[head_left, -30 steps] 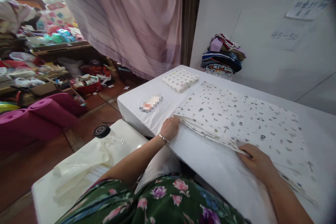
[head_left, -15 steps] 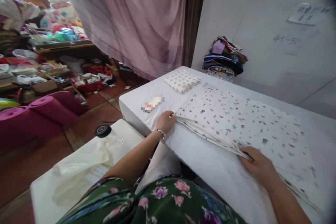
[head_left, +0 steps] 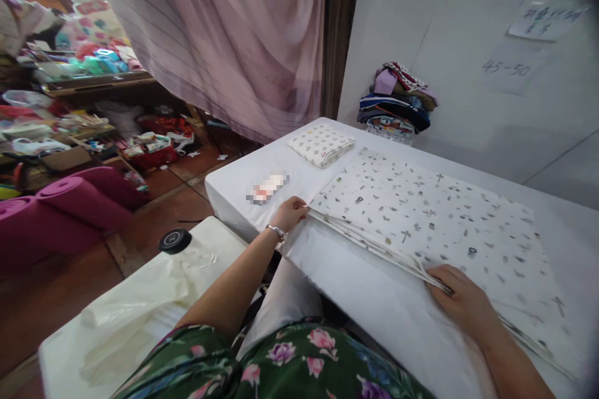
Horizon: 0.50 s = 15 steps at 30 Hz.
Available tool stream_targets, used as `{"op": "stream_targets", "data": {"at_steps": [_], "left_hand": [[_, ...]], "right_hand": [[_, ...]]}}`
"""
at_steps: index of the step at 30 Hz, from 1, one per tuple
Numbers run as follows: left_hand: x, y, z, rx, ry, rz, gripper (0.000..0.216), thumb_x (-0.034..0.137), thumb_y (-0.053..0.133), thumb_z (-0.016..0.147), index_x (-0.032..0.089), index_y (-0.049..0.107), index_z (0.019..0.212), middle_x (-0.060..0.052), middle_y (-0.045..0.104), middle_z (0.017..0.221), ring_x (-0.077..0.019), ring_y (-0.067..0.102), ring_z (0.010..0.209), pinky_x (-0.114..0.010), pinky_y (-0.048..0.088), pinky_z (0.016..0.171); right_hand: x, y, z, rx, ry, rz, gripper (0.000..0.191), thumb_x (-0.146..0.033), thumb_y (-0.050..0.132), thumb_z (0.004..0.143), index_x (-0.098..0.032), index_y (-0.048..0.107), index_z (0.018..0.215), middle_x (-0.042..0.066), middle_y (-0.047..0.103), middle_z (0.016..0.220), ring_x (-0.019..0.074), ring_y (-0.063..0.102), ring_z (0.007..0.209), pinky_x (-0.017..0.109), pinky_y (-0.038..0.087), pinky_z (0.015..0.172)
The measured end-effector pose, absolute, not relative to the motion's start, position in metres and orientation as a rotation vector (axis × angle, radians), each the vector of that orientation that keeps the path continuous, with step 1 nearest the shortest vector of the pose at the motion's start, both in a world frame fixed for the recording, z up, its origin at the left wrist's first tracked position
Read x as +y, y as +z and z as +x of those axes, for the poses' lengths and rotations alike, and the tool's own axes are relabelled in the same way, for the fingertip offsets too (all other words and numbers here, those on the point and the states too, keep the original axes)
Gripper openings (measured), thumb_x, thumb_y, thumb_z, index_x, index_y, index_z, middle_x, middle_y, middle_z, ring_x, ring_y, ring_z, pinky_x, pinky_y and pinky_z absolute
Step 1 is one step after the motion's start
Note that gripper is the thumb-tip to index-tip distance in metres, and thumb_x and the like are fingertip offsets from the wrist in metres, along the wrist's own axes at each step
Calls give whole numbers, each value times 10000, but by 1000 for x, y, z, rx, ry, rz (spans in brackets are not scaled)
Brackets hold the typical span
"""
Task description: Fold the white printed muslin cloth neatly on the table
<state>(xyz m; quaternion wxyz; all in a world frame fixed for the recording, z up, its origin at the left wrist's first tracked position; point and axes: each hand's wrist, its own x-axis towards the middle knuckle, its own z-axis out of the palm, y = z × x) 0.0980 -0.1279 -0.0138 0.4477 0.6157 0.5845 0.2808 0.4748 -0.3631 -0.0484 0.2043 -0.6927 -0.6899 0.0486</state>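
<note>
A white cloth [head_left: 412,218] with small grey-green printed motifs lies folded in layers on the white-covered table [head_left: 355,274]. My left hand [head_left: 289,215], a bracelet at its wrist, pinches the cloth's near left corner between thumb and fingers. Farther right along the same near edge, my right hand [head_left: 456,293] is closed around the layered border, its fingertips partly hidden by the fabric. Beyond the cloth's left end rests a smaller folded cloth [head_left: 322,144] with a grey and yellow pattern. A blurred-out small item [head_left: 269,187] lies left of it.
On my left a low white stand [head_left: 116,299] holds a clear plastic bag and a black-lidded clear jar [head_left: 175,240]. Pink rolled mats [head_left: 75,202] lie on the floor. Stacked folded clothes [head_left: 397,103] sit by the wall, and a pink curtain [head_left: 253,37] hangs behind the table.
The view has shifted slightly, so the stand and table appear a little farther left. Both hands keep their hold on the cloth's near edge, which looks pulled a bit straighter.
</note>
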Motion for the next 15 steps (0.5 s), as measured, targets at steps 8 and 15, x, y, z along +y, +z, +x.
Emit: {"op": "stream_targets", "data": {"at_steps": [8,15], "left_hand": [[-120,-13,102,1419,655,1420,308,450,491,816,185,603,924,-3,581,635,-111,566,550,-193,366,454],[-117,-8,107,1614,538,1727,249,308,575,711,198,613,932,-10,637,765,-145,577,688,-236,406,604]], "right_hand": [[-365,-52,476,-1923,83,-1938,250,-384,491,794,-280,660,945,26,646,1012,200,617,896,289,527,680],[-364,-51,471,-1980,-1,-1897,241,-329,482,820,-258,663,963,50,640,1018,203,608,900,304,513,715]]}}
